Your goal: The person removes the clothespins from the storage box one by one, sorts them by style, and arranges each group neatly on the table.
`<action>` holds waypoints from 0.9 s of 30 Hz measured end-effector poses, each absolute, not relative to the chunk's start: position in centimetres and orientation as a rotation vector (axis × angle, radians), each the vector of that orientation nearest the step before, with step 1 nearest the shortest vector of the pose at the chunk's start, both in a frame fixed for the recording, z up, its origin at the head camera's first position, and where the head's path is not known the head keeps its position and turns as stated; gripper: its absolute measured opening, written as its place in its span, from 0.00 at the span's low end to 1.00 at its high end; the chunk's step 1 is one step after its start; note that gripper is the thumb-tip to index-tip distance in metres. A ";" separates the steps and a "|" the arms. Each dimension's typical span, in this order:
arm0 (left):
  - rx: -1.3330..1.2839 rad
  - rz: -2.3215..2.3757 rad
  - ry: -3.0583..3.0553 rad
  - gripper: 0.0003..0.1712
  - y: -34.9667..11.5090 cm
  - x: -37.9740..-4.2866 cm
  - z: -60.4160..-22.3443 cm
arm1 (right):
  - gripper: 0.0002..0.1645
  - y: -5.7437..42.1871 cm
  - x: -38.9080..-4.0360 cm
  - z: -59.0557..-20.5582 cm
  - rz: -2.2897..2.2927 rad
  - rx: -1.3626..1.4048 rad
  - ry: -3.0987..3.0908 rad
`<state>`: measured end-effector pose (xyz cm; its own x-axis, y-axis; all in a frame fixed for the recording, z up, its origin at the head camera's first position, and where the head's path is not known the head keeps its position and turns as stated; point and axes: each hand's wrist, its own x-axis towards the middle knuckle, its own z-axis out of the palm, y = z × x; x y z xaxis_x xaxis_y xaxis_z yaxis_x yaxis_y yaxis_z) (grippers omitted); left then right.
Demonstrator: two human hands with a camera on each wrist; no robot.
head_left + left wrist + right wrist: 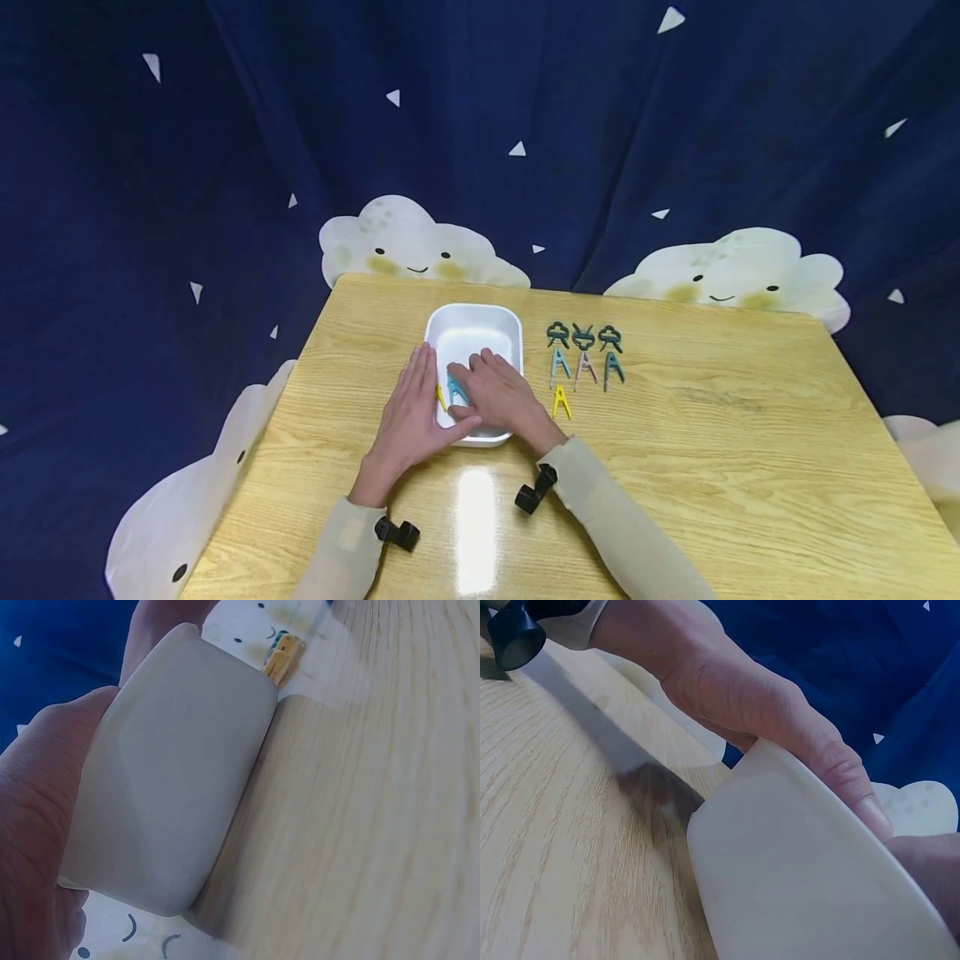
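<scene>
A white plastic tub (474, 312) stands on the wooden table. My left hand (411, 408) rests along its left rim with the fingers straight, its thumb reaching over the front rim. Inside, my right hand (498, 396) has its index finger and thumb curled around a light-blue clothespin (457, 390). A yellow clothespin (441, 397) lies beside it, close to the left wall and partly covered by my left hand. In the left wrist view the tub's outer wall (165, 772) hides the contents. The right wrist view shows my right thumb (840, 769) over the rim.
Right of the tub, clips lie in rows on the table (712, 450): dark green plant clips (583, 337) at the back, then a light-blue peg (559, 367), a pink peg (585, 371) and a dark teal peg (613, 371), with a yellow peg (561, 402) in front.
</scene>
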<state>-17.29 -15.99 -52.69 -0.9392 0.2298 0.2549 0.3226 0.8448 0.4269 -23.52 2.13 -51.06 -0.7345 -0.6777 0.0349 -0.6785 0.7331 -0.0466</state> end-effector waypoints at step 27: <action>-0.448 -0.695 -2.809 0.76 -16.0 -17.3 -52.7 | 0.31 2.1 -23.7 -51.2 0.103 1.107 -2.877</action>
<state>-17.27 -16.01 -52.70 -0.9311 0.2397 0.2749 0.3402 0.8426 0.4176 -23.72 2.10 -51.21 -0.7408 -0.6672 0.0773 -0.6710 0.7402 -0.0420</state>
